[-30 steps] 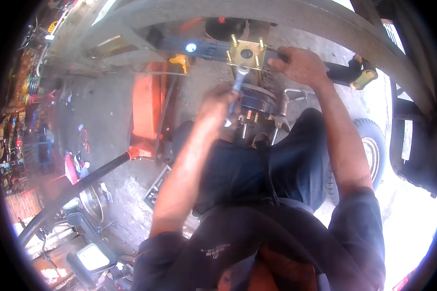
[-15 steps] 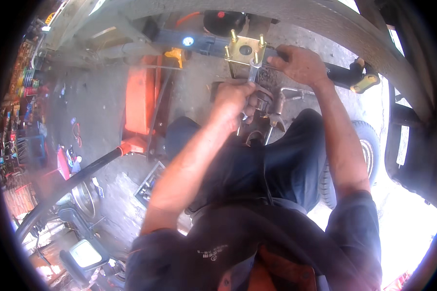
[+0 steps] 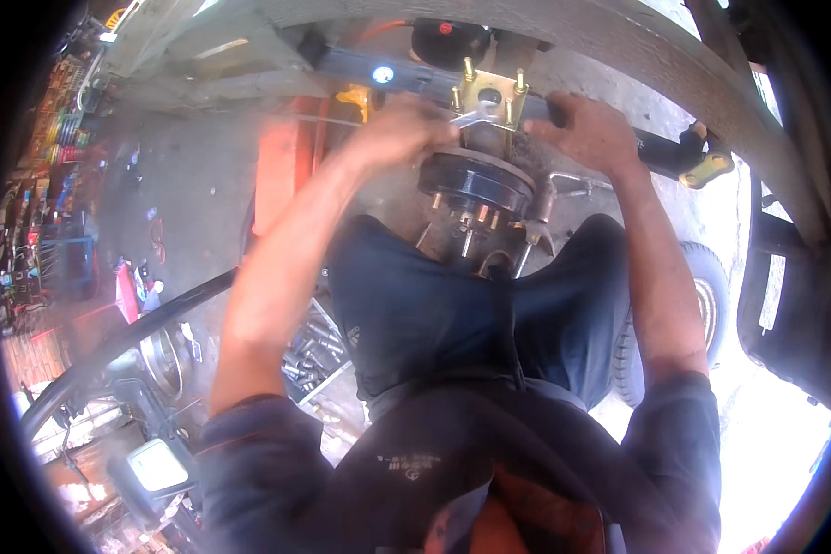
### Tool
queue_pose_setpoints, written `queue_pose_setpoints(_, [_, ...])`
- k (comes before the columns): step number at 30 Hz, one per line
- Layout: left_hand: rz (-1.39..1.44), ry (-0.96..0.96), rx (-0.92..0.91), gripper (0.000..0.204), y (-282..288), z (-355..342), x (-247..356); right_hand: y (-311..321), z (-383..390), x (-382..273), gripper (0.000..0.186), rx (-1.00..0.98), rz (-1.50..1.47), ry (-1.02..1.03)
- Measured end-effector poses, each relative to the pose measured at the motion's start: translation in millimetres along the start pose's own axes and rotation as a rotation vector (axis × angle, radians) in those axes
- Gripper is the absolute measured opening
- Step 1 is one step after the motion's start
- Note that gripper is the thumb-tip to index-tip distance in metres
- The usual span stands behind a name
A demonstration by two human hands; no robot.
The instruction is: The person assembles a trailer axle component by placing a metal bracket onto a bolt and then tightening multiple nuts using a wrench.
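My left hand (image 3: 402,134), smeared by motion, is closed on a silver wrench (image 3: 474,118). The wrench's head lies at the near edge of a gold-coloured square plate (image 3: 505,83), which has a round centre hole and several threaded bolt ends standing up through it. This plate sits on a dark leaf spring (image 3: 657,150) running left to right. Just right of the plate, my right hand (image 3: 589,134) curls over the spring, its fingertips partly hidden. Below the plate, between my knees, is a black brake drum (image 3: 475,183) with several studs.
A grey frame beam (image 3: 609,42) arches across the top. An orange jack (image 3: 282,162) with a long dark handle (image 3: 148,319) stands at left. A tyre (image 3: 702,305) is beside my right knee. Metal sockets fill a tray (image 3: 328,392) by my left leg.
My left hand has moved left and up, and the wrench has swung from pointing toward me to lying sideways. The drum is now uncovered. My right hand stays beside the plate.
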State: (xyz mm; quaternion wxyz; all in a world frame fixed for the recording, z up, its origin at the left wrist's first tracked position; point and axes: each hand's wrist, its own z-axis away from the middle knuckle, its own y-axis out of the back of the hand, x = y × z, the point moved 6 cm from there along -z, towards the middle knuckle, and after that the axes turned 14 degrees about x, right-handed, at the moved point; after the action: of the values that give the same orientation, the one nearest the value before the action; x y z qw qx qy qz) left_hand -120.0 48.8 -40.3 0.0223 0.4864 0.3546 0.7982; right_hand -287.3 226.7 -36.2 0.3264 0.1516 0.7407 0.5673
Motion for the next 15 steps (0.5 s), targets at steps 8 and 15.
queue_pose_setpoints(8, [0.759, 0.325, 0.34, 0.018, -33.1, 57.1, -30.1, -2.9, -4.3, -0.3, 0.076, -0.001, -0.005, -0.021])
queue_pose_setpoints(15, [0.983, 0.466, 0.282, 0.019, -64.7, 58.0, -0.1, -4.8, -4.3, 0.4, 0.075, 0.014, 0.019, 0.01])
